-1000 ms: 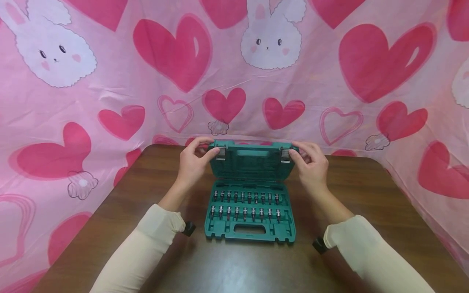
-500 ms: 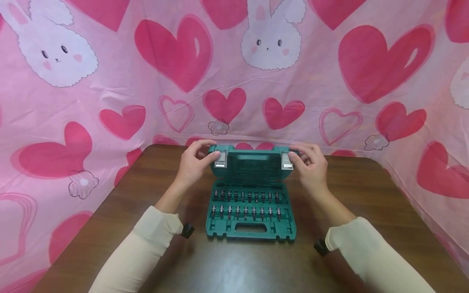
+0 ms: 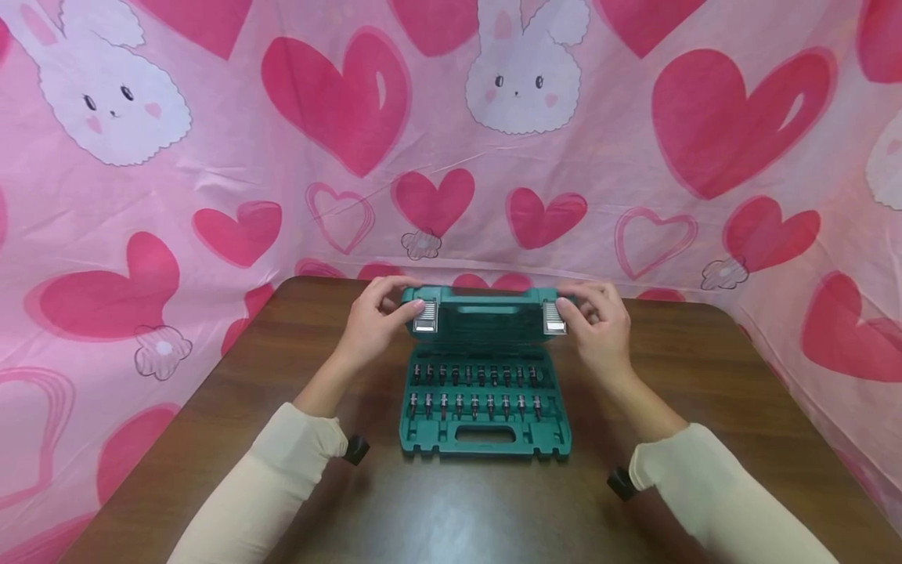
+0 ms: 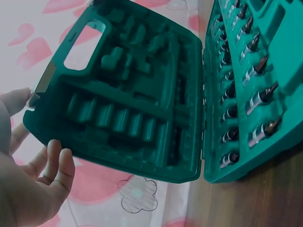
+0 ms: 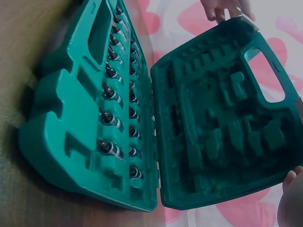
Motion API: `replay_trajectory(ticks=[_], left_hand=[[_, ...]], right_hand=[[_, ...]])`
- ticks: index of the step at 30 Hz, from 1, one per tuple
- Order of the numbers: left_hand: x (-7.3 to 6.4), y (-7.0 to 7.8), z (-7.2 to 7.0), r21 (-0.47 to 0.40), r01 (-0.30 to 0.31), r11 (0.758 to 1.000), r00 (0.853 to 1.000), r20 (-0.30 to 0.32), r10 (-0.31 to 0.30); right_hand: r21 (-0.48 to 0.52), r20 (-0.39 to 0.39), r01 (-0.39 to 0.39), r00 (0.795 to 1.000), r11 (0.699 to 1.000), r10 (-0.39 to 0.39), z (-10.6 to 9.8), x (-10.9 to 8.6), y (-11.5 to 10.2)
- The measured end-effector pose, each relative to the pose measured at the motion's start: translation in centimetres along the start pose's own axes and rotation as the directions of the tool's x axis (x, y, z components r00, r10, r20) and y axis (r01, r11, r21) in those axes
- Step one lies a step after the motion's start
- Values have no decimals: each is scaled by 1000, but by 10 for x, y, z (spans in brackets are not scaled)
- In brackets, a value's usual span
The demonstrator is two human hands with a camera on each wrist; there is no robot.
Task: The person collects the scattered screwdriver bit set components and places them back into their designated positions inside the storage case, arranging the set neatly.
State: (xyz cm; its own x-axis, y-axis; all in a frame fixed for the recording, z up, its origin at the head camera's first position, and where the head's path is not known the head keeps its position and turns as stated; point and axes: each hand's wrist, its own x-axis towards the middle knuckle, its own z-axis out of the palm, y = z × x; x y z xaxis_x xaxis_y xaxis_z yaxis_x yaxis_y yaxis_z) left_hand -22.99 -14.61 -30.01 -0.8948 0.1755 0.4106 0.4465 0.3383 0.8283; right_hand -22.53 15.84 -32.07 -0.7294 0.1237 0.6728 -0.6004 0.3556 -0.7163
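Note:
A green plastic case (image 3: 486, 449) lies on the table, its lid (image 3: 486, 301) standing up from the hinge and tilted toward me. Two rows of bit sockets (image 4: 259, 100) sit in the base's slots. At the lid's left corner my left hand (image 3: 365, 333) grips the edge, thumb on a metal latch (image 3: 426, 318), fingers behind. My right hand (image 3: 603, 335) holds the opposite corner the same way, thumb by the other latch (image 3: 554, 319). Moulded recesses and a handle slot show on the lid's inner face (image 5: 203, 123) in the right wrist view.
The brown wooden table (image 3: 451, 509) extends around the case. Behind it and on both sides hangs a pink cloth (image 3: 599, 141) with hearts and rabbits. A black wrist device (image 3: 357, 450) shows under the left cuff, another (image 3: 622, 483) under the right.
Both hands have brought the lid's upper edge forward and down toward me, so the latches show more fully. The base has hardly shifted, and the grip at both corners is kept.

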Motion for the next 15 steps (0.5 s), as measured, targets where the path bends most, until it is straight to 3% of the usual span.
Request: replay_trajectory(ticks=[3, 10, 15], left_hand=[[-2, 0, 1, 3, 10, 1000, 1000, 7, -10], [1, -37, 6, 12, 8, 1000, 1000, -3, -8], [-3, -43, 7, 25, -7, 1000, 1000, -18, 7]], right_hand=[[2, 13, -4, 1000, 1000, 4, -1, -2, 0], [-30, 41, 28, 999, 999, -26, -5, -8, 1], [-44, 64, 35, 997, 998, -32, -7, -13, 2]])
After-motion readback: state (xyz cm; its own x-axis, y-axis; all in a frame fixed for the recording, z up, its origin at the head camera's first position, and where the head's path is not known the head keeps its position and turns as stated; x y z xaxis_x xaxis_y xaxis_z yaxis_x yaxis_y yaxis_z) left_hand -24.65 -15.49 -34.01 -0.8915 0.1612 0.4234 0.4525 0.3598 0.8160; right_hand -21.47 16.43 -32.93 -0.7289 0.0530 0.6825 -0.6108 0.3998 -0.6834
